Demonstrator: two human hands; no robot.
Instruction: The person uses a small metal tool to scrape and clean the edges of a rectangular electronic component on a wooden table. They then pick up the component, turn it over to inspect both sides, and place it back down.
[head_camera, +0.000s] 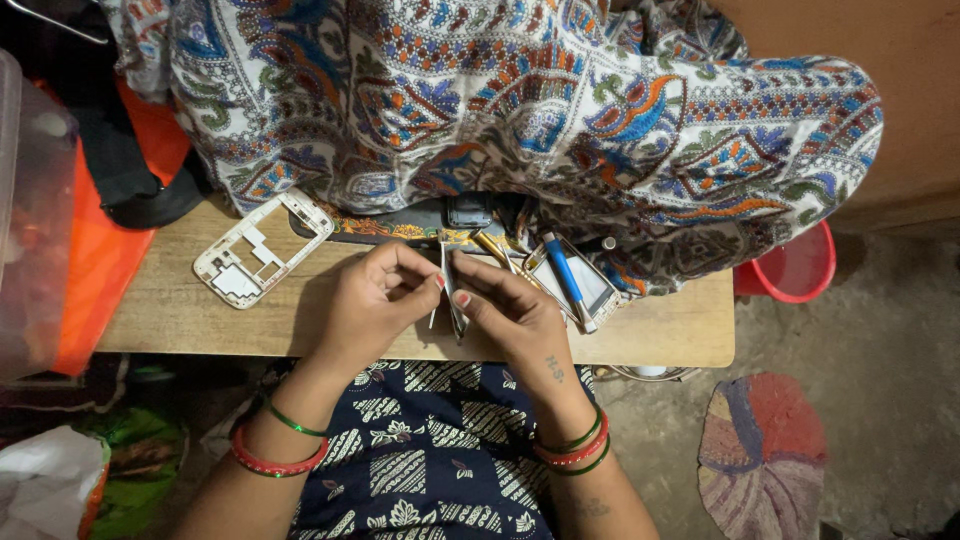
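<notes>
My left hand (372, 298) and my right hand (510, 305) meet over a wooden board (180, 320) and together hold a thin flat phone part (452, 290) on edge between the fingertips. My left fingers pinch its left side, and my right thumb and fingers grip its right side. A white phone middle frame (262, 250) lies on the board to the left of my left hand. To the right of my right hand lie another phone piece with a screen (598, 290) and a blue-handled screwdriver (565, 275) resting on it.
A large patterned cloth (520, 100) covers the far side of the board. A dark phone part (468, 212) peeks from under it. A red bucket (795, 268) stands at right, a round rag mat (762, 455) on the floor, an orange cloth (100, 250) and clear container (30, 200) at left.
</notes>
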